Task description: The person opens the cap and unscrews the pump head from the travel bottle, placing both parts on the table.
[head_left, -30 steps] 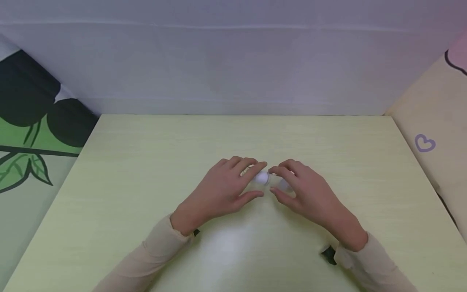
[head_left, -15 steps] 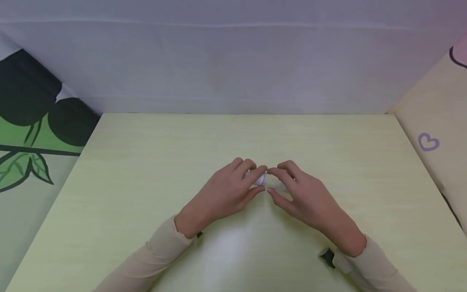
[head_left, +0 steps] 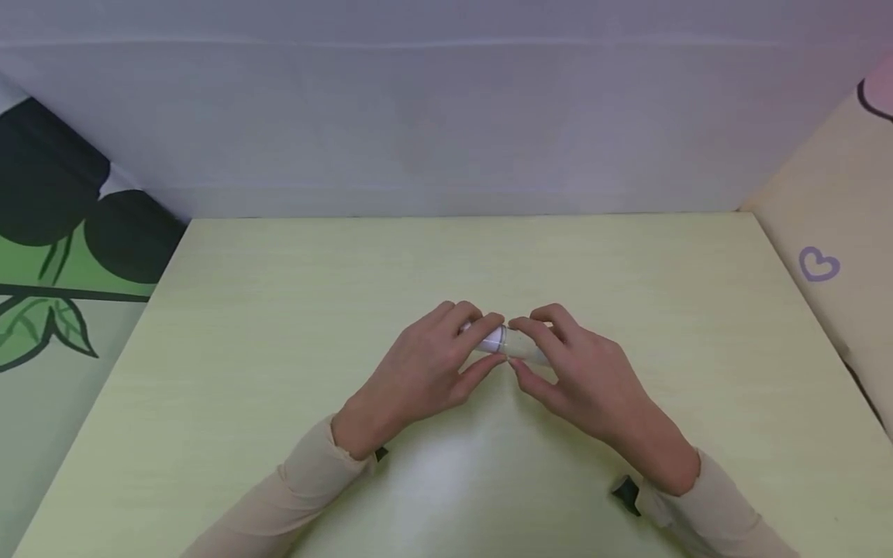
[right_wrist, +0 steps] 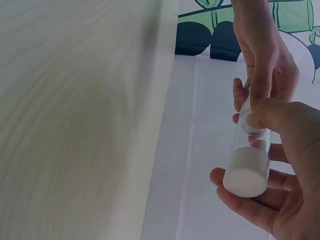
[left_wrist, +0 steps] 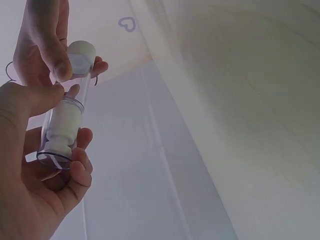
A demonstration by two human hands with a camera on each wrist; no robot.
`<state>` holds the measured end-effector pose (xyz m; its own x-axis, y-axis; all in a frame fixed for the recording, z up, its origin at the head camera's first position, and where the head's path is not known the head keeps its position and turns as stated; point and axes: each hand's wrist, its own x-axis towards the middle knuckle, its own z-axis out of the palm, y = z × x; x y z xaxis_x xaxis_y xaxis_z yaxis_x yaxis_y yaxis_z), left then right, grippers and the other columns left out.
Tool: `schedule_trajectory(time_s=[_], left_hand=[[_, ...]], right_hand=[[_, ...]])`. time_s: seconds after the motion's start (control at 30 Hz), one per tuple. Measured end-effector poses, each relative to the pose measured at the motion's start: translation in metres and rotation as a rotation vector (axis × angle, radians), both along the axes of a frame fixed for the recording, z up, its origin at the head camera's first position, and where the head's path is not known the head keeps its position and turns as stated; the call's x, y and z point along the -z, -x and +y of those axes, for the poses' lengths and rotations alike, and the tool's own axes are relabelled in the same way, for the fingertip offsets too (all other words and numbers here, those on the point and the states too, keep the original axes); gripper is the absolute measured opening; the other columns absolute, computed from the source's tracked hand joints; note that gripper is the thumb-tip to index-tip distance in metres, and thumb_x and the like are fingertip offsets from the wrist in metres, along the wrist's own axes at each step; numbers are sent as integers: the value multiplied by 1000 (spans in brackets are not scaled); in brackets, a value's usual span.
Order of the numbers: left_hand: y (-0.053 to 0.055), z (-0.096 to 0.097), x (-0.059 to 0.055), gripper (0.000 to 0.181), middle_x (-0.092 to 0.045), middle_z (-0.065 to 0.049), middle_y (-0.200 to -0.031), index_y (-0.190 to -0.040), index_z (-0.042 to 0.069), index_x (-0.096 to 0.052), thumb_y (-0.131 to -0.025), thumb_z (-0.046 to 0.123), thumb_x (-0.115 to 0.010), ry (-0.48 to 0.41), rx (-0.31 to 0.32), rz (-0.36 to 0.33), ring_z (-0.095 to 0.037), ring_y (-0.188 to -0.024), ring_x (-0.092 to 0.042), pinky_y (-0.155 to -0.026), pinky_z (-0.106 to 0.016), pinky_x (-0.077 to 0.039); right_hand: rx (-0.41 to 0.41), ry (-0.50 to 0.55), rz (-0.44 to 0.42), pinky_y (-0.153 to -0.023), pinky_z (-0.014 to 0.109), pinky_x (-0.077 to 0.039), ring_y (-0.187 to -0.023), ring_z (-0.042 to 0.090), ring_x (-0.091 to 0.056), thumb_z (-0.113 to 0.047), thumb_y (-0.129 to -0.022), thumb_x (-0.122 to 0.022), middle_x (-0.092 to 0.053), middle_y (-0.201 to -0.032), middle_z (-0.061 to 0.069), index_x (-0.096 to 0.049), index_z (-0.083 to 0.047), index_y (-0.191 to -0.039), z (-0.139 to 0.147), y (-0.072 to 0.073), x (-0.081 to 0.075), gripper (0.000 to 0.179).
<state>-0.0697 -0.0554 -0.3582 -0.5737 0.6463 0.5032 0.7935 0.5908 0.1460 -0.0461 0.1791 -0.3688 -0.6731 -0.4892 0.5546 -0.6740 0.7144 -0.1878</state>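
A slim, clear pump bottle [right_wrist: 246, 172] with a white base lies lengthwise between my two hands, raised above the table. My left hand [head_left: 425, 368] grips its pump end, where a white pump head [left_wrist: 65, 122] shows inside a clear cap [left_wrist: 54, 161]. Thumb and fingers of my right hand [head_left: 582, 376] hold the clear body [head_left: 525, 347]; the white base [left_wrist: 82, 49] sits in that hand. In the head view the thumb tips almost meet below the bottle's middle. Fingers hide parts of both ends from above.
The pale wooden table [head_left: 314, 294] extends around both hands. A whitish cloth wall [head_left: 446, 132] rises behind its far edge. Panels with painted shapes flank it, a purple heart [head_left: 819, 264] on the right one. Dark wrist mounts [head_left: 625, 494] hang under the sleeves.
Both thumbs have drawn in against the bottle, and the fingertips of the two hands have come closer together. The white pump part has shifted slightly left; more clear body shows between the hands.
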Motion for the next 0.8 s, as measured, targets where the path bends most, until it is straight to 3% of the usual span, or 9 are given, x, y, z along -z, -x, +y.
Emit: schedule_trajectory(time_s=[0.3,0.53,0.8], left_hand=[[2,-3,-5,38,-69,0,-105,-124,14,-71,-92,31,-82,-27,8,-88,-15,-90,-64,-74,-23,-57],[3,-7,-8,37,-73,2,-112,-126,12,-69,-95,30,-78,-23,39,-178,-15,-94,-66,-80,-26,-58],[5,-8,-12,34,-72,4,-110,-125,11,-69,-96,27,-76,-131,101,-301,-12,-94,-65,-83,-27,-57]], right_hand=[[-26,25,-33,-51,23,-48,-66,15,-61,-20,-82,-85,-63,-115,10,-66,-10,-125,1,2,-3,48],[-68,33,-102,-69,33,-60,-89,19,-68,-18,-83,-87,-67,-120,7,-65,-10,-130,7,4,-5,53],[-148,84,-150,-81,34,-62,-97,19,-70,-33,-100,-71,-69,-122,5,-66,-8,-132,11,4,-11,40]])
